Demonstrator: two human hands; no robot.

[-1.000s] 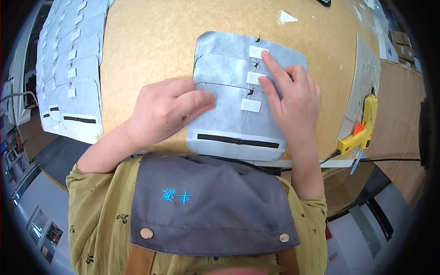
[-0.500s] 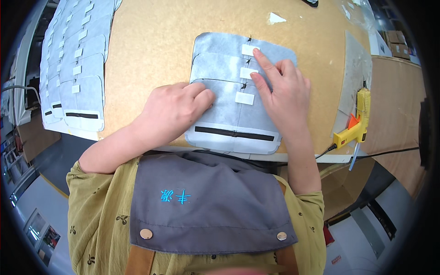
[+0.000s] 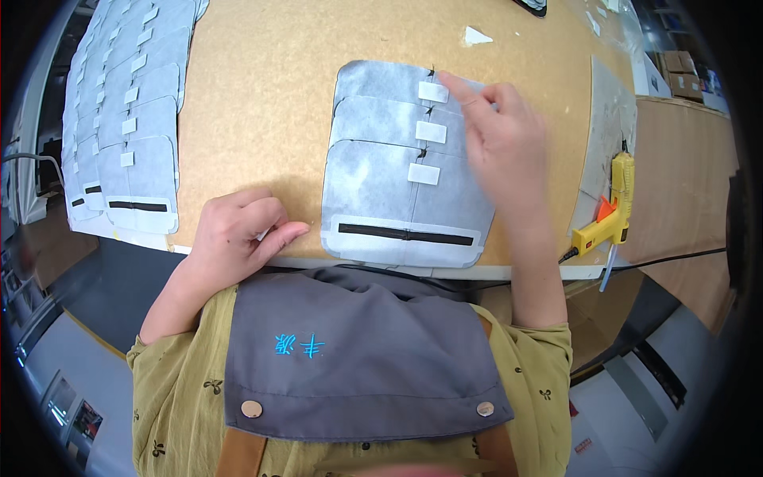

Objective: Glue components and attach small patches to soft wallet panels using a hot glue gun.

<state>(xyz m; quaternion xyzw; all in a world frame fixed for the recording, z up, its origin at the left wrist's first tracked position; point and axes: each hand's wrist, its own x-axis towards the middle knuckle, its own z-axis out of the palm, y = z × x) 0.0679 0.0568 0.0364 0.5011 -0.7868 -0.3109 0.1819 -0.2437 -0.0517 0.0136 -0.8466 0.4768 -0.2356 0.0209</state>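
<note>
Three overlapping grey-blue fabric panels point(image 3: 358, 179) with rounded corners lie in front of me. Each bears a small white rectangular patch point(image 3: 424, 173) below a tuft of black thread, and the nearest panel has a black strip point(image 3: 397, 233) along its lower edge. My right hand point(image 3: 506, 147) is over their right side, its index finger stretched out to the thread tuft of the farthest panel; the other fingers are bent, the thumb hidden. Left of the panels, my left hand point(image 3: 242, 229) rests by the table edge, fingers curled, with a small white bit showing between them.
More such panels point(image 3: 143, 179) are layered along the table's left side. A yellow glue gun point(image 3: 618, 203) with an orange trigger lies at the right edge, its black cable point(image 3: 671, 261) trailing away. A white scrap point(image 3: 477, 36) lies at the far side of the brown tabletop point(image 3: 254, 95).
My left hand has come off the panels and moved left and toward me. My right hand has shifted slightly up and right; its thumb has left the middle patch.
</note>
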